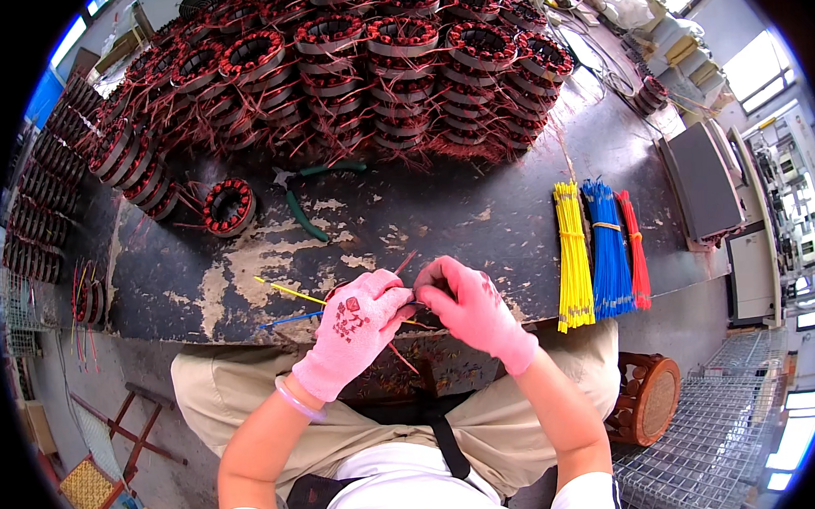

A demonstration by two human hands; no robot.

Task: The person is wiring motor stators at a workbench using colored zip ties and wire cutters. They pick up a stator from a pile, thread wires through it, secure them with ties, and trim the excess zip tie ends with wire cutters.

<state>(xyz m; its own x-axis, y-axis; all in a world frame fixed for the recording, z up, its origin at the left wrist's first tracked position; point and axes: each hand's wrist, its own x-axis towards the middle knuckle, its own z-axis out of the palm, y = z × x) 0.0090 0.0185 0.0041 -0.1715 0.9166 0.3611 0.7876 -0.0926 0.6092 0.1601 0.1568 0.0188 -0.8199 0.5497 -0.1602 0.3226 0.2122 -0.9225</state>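
Both my hands wear pink gloves and meet over the near edge of the worktable. My left hand point(352, 330) is closed, thumb and fingers pinched around wires. A yellow wire point(288, 291) and a blue wire point(293, 319) stick out to its left, and thin red wires point(406, 262) show above and below. Something dark and rounded sits partly hidden behind that hand; I cannot make out what it is. Fingertips of my right hand point(477, 310) are pinched on wire ends close to the left fingers. Farther off lie green-handled pliers point(306, 220) and a single wound motor stator point(214, 213).
Tall stacks of wound stators point(404, 50) with loose red leads fill the far side. At right lie yellow point(572, 258), blue point(610, 256) and red point(638, 255) wire bundles beside a grey box point(706, 181). A wooden stool point(644, 399) and wire mesh baskets point(701, 433) stand below.
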